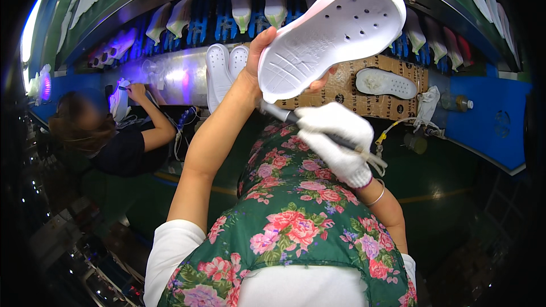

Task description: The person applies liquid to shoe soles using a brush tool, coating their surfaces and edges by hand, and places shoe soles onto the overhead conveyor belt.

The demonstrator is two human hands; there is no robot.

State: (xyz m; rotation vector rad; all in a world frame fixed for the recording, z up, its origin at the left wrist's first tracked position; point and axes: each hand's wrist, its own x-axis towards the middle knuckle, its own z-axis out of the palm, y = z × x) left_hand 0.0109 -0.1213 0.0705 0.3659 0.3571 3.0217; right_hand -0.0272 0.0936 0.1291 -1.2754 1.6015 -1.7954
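Note:
In my bare left hand [257,61] is a white shoe sole [335,25], tilted up in front of me. The thumb lies along its left edge and fingertips show at its lower right side. Small holes dot the wide end, and grooves cross the narrower end. My right hand [335,133], in a white knitted glove, is closed round a slim brush-like tool [277,112] with a dark handle and a pale metallic front part. Its tip is close under the sole's lower end; whether it touches I cannot tell.
Behind lie cardboard [341,88], a grey-white sole [387,83] and a pair of white soles [219,74]. Shoe parts [242,7] hang on a blue rack [226,27]. A bottle [456,103] lies at right. At left, a co-worker's hand [135,92] works at a white shoe [118,101].

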